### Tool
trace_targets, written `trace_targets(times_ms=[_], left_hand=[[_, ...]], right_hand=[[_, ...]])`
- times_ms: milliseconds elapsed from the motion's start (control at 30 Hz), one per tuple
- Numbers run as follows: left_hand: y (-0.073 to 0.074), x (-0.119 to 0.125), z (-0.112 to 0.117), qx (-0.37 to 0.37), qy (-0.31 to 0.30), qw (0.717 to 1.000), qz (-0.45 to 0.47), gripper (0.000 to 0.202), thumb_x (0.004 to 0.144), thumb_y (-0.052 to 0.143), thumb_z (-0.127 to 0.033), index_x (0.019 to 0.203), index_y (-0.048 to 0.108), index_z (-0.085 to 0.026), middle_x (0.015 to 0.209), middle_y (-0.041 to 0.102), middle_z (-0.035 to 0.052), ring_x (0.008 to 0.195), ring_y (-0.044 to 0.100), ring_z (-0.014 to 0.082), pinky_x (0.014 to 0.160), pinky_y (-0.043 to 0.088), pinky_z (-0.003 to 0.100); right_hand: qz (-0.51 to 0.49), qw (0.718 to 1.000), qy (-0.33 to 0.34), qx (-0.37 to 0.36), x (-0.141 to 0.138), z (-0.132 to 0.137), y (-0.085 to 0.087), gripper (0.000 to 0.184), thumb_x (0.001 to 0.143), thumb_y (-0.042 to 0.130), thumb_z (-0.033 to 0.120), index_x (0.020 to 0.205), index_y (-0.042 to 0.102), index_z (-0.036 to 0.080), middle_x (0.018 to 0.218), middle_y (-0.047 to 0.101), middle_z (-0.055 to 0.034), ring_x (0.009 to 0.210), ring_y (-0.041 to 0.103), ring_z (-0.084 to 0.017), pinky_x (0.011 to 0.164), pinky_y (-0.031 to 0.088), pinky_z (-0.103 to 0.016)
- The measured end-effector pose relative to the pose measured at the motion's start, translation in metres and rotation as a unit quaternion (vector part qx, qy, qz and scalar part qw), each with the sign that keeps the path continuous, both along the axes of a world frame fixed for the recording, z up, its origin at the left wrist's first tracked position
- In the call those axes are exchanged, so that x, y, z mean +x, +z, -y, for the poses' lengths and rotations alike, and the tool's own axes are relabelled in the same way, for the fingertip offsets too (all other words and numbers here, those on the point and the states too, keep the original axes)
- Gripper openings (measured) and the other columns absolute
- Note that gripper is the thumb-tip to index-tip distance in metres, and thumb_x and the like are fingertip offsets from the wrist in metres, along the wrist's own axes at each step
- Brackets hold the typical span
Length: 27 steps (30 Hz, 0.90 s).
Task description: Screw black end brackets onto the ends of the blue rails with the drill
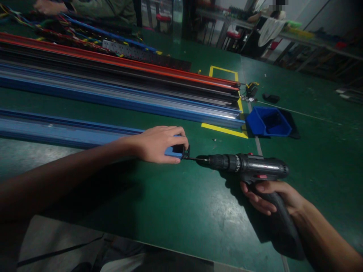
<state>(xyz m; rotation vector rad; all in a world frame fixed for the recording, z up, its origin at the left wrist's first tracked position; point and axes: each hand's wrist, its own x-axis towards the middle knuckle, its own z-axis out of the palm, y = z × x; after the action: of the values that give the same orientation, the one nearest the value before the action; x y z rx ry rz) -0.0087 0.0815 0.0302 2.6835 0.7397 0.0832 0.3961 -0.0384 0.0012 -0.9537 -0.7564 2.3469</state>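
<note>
My left hand (pixel 160 144) grips the right end of a blue metal channel (pixel 76 130), thumb on the near side and fingers over the far side. A small black end piece (pixel 186 151) sits at that end, by my fingertips. In my right hand (pixel 279 198) is a black cordless drill (pixel 249 166), lying level with its nose to the left. Its long thin bit (pixel 195 159) reaches the near corner of the end piece. Whether a screw is at the tip is too small to tell.
Blue channels (pixel 127 96) and an orange-red one (pixel 136 64) lie parallel beyond. A blue bin (pixel 256 122) stands right of yellow tape marks (pixel 224 130). Small screws (pixel 214 139) lie nearby. Bundled wires (pixel 85 36) and another person's arm (pixel 104 11) are at the far left.
</note>
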Motion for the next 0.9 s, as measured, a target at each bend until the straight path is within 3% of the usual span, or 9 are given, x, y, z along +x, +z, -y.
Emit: trace_targets(times_ms=[900], left_hand=[[-0.0003, -0.0002, 0.0004, 0.008, -0.001, 1.000, 0.003, 0.035, 0.094, 0.063, -0.050, 0.123, 0.060, -0.031, 0.134, 0.056, 0.0048, 0.116, 0.060, 0.0245, 0.094, 0.042, 0.035]], right_hand=[[-0.007, 1.000, 0.004, -0.013, 0.0019, 0.0004, -0.0008, 0.028, 0.087, 0.074, 0.025, 0.106, 0.079, 0.006, 0.077, 0.068, -0.0063, 0.042, 0.052, -0.004, 0.048, 0.055, -0.018]])
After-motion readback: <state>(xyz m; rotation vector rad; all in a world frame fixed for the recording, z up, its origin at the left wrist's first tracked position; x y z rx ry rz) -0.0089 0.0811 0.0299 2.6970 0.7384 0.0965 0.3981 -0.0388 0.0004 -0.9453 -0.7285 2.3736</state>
